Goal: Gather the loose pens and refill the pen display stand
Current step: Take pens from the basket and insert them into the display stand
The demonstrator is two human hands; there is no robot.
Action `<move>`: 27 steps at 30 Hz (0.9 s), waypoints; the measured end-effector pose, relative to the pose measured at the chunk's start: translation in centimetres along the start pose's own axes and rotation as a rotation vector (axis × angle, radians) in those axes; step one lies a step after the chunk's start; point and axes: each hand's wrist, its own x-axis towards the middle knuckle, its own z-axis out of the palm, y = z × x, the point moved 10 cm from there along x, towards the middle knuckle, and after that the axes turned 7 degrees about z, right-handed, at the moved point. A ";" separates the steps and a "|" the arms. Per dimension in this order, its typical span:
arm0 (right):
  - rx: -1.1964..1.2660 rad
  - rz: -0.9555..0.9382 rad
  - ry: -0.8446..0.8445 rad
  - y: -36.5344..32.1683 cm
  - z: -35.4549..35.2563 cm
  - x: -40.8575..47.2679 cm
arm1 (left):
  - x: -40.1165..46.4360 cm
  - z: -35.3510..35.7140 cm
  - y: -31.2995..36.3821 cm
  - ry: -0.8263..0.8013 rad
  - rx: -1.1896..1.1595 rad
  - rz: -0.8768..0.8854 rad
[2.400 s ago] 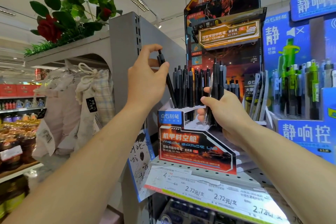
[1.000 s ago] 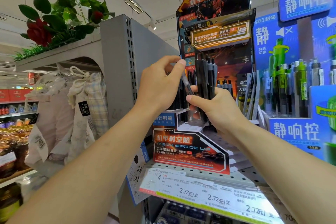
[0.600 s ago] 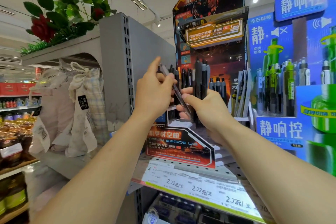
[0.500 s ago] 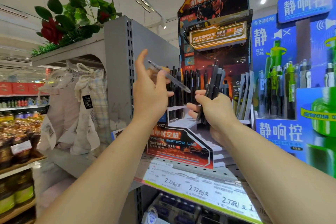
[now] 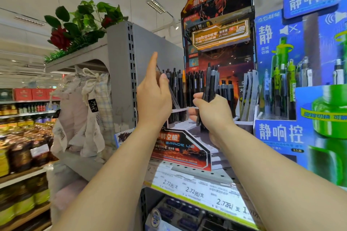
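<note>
The red-and-black pen display stand [image 5: 185,148] sits on a shelf, with a row of black pens [image 5: 185,88] upright in its back tier. My left hand [image 5: 153,97] pinches a single dark pen [image 5: 171,97], held nearly upright with its tip near the left end of that row. My right hand [image 5: 212,114] grips a bundle of several dark pens [image 5: 211,84] in front of the stand's middle, their tops pointing up.
A blue display [image 5: 281,99] with green and grey pens stands to the right. A grey shelf upright [image 5: 122,73] rises on the left, with cloth bags [image 5: 84,110] beside it. Price labels [image 5: 197,191] run along the shelf edge below.
My left hand took one pen from the bundle in my right hand, swung it from slanted to nearly upright and carried it left towards the stand's back row.
</note>
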 end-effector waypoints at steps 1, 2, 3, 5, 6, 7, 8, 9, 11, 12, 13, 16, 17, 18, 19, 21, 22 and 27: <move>0.000 -0.002 -0.005 0.0 0.1 0.0 | 0.1 0.3 -0.1 -0.028 0.008 -0.011; -0.002 -0.003 -0.009 -0.1 0.1 0.0 | 0.2 0.6 -0.1 -0.060 0.021 -0.014; -0.008 -0.006 -0.012 -0.1 0.1 0.0 | 0.3 0.9 0.0 -0.089 0.035 -0.011; -0.021 -0.008 -0.016 -0.1 0.1 -0.1 | 0.8 1.4 0.5 -0.144 0.087 0.009; -0.019 -0.008 -0.019 -0.1 0.0 -0.1 | 1.3 1.5 0.7 -0.166 0.136 0.028; -0.008 -0.008 -0.024 -0.1 0.0 -0.2 | 1.9 1.6 0.9 -0.185 0.195 0.046; 0.003 -0.009 -0.027 -0.2 0.0 -0.2 | 2.6 1.9 0.8 -0.212 0.244 0.055; 0.005 -0.010 -0.027 -0.3 0.0 -0.3 | 3.4 2.3 0.5 -0.259 0.269 0.050; -0.009 -0.014 -0.039 -0.4 0.0 -0.4 | 4.2 4.1 -0.4 -0.420 0.259 0.011; -0.017 -0.015 -0.057 -0.5 0.2 -0.4 | 4.0 4.9 -0.7 -0.497 0.253 0.003; -0.039 -0.012 -0.077 -0.4 0.3 -0.4 | 3.6 5.5 -0.8 -0.536 0.249 0.009; -0.083 -0.022 -0.114 -0.5 0.5 -0.7 | 2.9 5.4 -1.0 -0.478 0.214 0.058; -0.063 -0.031 -0.123 -0.6 0.6 -0.8 | 2.7 5.2 -1.0 -0.444 0.201 0.071; -0.046 -0.037 -0.128 -0.8 0.6 -0.8 | 2.6 5.1 -1.1 -0.415 0.190 0.080; -0.034 -0.037 -0.131 -0.8 0.6 -0.8 | 2.6 5.0 -1.1 -0.392 0.176 0.085; -0.006 -0.024 -0.145 -0.7 0.8 -0.6 | 2.5 5.0 -1.1 -0.376 0.133 0.085; 0.004 -0.020 -0.152 -0.7 1.0 -0.5 | 2.5 5.0 -1.0 -0.377 0.111 0.084; -0.090 -0.077 -0.149 -1.2 1.5 -0.3 | 2.4 3.5 0.0 -0.269 0.011 0.134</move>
